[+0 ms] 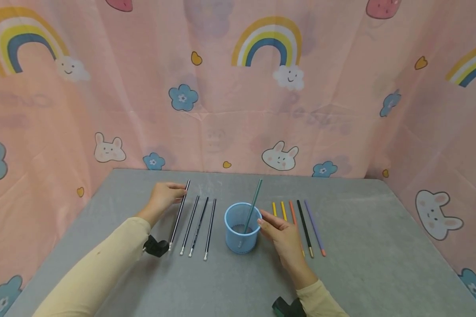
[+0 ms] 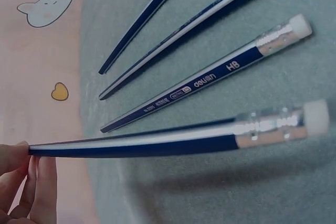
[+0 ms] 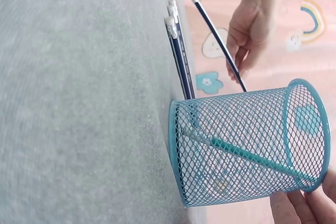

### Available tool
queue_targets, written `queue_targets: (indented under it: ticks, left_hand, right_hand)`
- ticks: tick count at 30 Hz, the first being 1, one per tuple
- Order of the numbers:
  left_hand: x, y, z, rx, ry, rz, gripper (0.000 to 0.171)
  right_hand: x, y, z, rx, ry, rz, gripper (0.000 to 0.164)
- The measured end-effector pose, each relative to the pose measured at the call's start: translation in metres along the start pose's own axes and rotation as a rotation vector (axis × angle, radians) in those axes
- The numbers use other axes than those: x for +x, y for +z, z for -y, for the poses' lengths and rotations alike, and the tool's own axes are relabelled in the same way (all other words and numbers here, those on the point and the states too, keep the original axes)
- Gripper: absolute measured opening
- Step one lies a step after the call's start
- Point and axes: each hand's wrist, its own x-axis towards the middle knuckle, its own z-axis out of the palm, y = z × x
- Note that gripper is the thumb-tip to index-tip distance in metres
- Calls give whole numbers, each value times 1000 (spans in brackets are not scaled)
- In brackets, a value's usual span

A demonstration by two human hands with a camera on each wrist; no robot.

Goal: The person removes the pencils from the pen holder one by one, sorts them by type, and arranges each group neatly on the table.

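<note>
Near the far end of a dark blue and silver-white striped pencil (image 2: 142, 142), my left hand (image 1: 162, 200) pinches it between thumb and fingers. That pencil hangs over the table at a slant, its white eraser end toward me. My right hand (image 1: 287, 244) holds the rim of a light blue mesh pencil cup (image 1: 241, 243) from the right side, thumb in front. The cup stands upright on the table. Inside it leans a green pencil (image 1: 255, 196), its upper end poking out above the rim.
Three more striped pencils (image 1: 198, 226) lie side by side between the left hand and the cup. Right of the cup is a row with yellow, orange, black and purple pencils (image 1: 315, 226), partly behind my right hand. A pink printed cloth (image 1: 238, 127) hangs behind the grey table (image 1: 373, 255).
</note>
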Motion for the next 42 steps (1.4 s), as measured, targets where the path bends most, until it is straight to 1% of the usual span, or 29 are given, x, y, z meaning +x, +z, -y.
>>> queue_targets:
  ticks: [6,11,23,29,32,36,42]
  left_hand:
    - [3,4,5,33,-16,-19,31]
    - [4,8,12,64,-31,-20,30]
    - [9,13,25,60,-55,-44,29]
    - [12,16,27,53,-63,-53,28]
    - [12,18,27,64,-74,-56,27]
    - [16,21,28,94,-71,-57,26]
    - [19,24,31,124,-42,-55,26]
  right_hand:
    - [0,0,-1,9,1,0,36]
    - [-1,0,-1,8,1,-5,36]
    - [0,0,0,7,-10,3,35]
    - [0,-1,-1,12,-2,0,35]
    - [0,-1,-1,10,1,0,36]
    - [0,-1,0,8,-1,1,36]
    - [0,-1,0,5,-2,0,36]
